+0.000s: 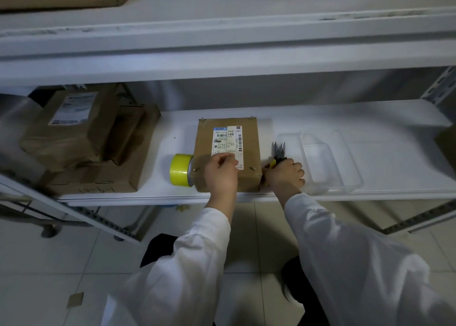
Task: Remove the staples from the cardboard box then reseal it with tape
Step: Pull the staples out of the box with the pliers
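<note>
The cardboard box (204,138) lies flat near the front edge of the white shelf (370,123): matte brown board, glossy label, small metal staples (254,168) at its corners. We note the left hand (220,170) resting on top, fingers curled; whether it pinches anything we cannot tell. The right hand (286,175) grips yellow-handled pliers (278,150) just beside the box. Risk: the pointed tips could tear the soft board or slip toward the bracing hand. A yellow tape roll (180,169) touches the box's left side.

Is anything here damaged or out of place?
The brown parcels stacked at the left end of the shelf look crumpled and dented, and a cardboard scrap lies loose on the floor tiles, lower left.
</note>
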### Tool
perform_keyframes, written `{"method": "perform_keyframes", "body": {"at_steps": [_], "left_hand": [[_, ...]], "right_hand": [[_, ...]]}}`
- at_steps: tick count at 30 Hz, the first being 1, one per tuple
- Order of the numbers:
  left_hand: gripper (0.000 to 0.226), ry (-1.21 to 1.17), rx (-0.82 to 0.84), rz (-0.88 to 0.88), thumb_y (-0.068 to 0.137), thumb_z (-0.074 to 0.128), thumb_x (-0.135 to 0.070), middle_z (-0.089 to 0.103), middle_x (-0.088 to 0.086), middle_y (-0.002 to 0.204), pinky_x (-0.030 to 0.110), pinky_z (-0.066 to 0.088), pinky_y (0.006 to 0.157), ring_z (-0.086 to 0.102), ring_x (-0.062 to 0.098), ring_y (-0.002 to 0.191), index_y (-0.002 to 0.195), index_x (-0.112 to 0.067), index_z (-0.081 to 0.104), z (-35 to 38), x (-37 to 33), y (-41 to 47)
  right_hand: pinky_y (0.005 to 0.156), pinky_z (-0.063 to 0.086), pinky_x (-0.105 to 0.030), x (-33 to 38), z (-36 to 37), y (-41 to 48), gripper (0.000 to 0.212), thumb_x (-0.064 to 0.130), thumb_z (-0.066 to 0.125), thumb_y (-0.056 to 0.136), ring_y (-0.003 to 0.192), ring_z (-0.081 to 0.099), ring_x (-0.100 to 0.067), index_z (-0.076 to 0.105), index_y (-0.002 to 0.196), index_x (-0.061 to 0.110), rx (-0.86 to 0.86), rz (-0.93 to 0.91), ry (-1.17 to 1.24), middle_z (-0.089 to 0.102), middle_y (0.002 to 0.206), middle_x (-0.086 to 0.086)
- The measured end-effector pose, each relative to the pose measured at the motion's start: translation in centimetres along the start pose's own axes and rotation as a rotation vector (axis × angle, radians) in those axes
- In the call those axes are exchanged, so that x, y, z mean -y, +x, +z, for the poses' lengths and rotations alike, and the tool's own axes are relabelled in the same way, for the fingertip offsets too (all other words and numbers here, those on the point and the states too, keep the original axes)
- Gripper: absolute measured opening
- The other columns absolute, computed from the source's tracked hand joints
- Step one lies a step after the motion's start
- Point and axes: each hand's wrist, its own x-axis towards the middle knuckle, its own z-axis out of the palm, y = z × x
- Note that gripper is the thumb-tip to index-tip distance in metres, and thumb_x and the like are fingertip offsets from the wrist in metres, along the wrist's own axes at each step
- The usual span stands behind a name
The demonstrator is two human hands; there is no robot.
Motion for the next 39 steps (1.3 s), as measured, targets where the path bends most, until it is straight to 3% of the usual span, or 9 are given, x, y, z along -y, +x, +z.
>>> {"method": "perform_keyframes", "body": {"at_steps": [6, 10, 15, 19, 23, 29, 31, 36, 39], "left_hand": [[0.007, -0.067, 0.004, -0.033, 0.091, 0.054, -0.006, 0.064, 0.018, 0.119, 0.013, 0.047, 0.062, 0.061, 0.035, 0.110, 0.087, -0.010, 0.059, -0.2, -0.1, -0.4], [0.007, -0.139, -0.005, -0.099, 0.091, 0.055, -0.008, 0.065, 0.017, 0.117, 0.007, 0.043, 0.046, 0.065, 0.023, 0.084, 0.096, -0.011, 0.060, -0.5, 0.1, -0.6], [0.027, -0.215, 0.013, -0.198, 0.090, 0.056, -0.011, 0.063, 0.009, 0.097, 0.010, 0.040, 0.041, 0.053, 0.007, 0.061, 0.116, -0.006, 0.061, -1.0, 0.8, -0.9], [0.013, -0.220, 0.030, -0.308, 0.089, 0.057, -0.017, 0.063, 0.000, 0.082, 0.018, 0.038, 0.053, 0.052, 0.009, 0.064, 0.102, -0.016, 0.061, -1.9, 1.3, -1.2], [0.015, -0.206, 0.092, -0.420, 0.089, 0.058, -0.029, 0.057, -0.001, 0.072, 0.022, 0.038, 0.061, 0.049, 0.011, 0.064, 0.084, -0.015, 0.059, -2.6, 1.9, -1.5], [0.027, -0.245, 0.130, -0.505, 0.087, 0.060, -0.040, 0.055, 0.000, 0.081, 0.024, 0.041, 0.066, 0.049, 0.013, 0.071, 0.080, -0.015, 0.055, -2.7, 2.3, -1.4], [0.028, -0.249, 0.143, -0.517, 0.086, 0.061, -0.043, 0.057, 0.002, 0.090, 0.026, 0.044, 0.072, 0.052, 0.015, 0.081, 0.084, -0.015, 0.056, -2.6, 2.4, -1.3], [0.056, -0.281, 0.210, -0.527, 0.084, 0.063, -0.045, 0.054, 0.006, 0.114, 0.036, 0.044, 0.092, 0.050, 0.024, 0.113, 0.129, -0.016, 0.045, -2.4, 2.8, -1.5], [0.059, -0.317, 0.253, -0.538, 0.080, 0.067, -0.048, 0.048, 0.009, 0.119, 0.042, 0.043, 0.097, 0.047, 0.027, 0.112, 0.125, -0.021, 0.040, -2.7, 3.1, -1.6]], "right_hand": [[0.102, 0.035, -0.043, -0.1, -0.8, -0.4, 0.055, 0.031, 0.061, 0.081, 0.122, 0.042, -0.034, 0.042, 0.125, 0.005, -0.022, -0.002, 0.056, 0.044, 0.130, -0.017], [0.099, 0.038, -0.044, 0.3, -2.1, -1.1, 0.061, 0.032, 0.067, 0.076, 0.121, 0.042, -0.035, 0.043, 0.125, 0.006, -0.008, -0.021, 0.179, 0.042, 0.129, -0.015], [0.089, 0.044, -0.040, 1.1, -4.2, -2.5, 0.056, 0.040, 0.060, 0.077, 0.100, 0.050, -0.028, 0.046, 0.121, 0.008, 0.261, 0.155, 0.727, 0.051, 0.115, -0.010], [0.087, 0.054, -0.041, 1.6, -4.5, -3.9, 0.072, 0.041, 0.077, 0.067, 0.100, 0.061, -0.029, 0.042, 0.122, 0.011, 0.496, 0.194, 0.959, 0.056, 0.100, -0.007], [0.069, 0.057, -0.036, 1.6, -3.8, -4.7, 0.059, 0.018, 0.081, 0.068, 0.085, 0.065, -0.027, 0.048, 0.114, 0.000, 0.402, 0.113, 0.895, 0.065, 0.097, -0.011], [0.084, 0.053, -0.036, 1.8, -3.6, -5.5, 0.029, 0.011, 0.078, 0.073, 0.091, 0.063, -0.028, 0.050, 0.077, 0.016, 0.303, -0.017, 0.828, 0.066, 0.098, -0.010], [0.083, 0.050, -0.035, 1.9, -3.7, -5.7, 0.030, 0.012, 0.077, 0.074, 0.088, 0.059, -0.024, 0.047, 0.075, 0.018, 0.291, -0.053, 0.774, 0.062, 0.093, -0.005], [0.074, 0.048, -0.033, 1.7, -3.3, -5.5, 0.032, 0.015, 0.073, 0.076, 0.087, 0.059, -0.024, 0.052, 0.100, 0.011, 0.260, -0.029, 0.772, 0.062, 0.096, -0.006], [0.072, 0.052, -0.035, 1.5, -3.2, -5.4, 0.048, 0.019, 0.074, 0.072, 0.090, 0.063, -0.029, 0.052, 0.112, 0.004, 0.252, 0.044, 0.826, 0.065, 0.101, -0.012]]}}
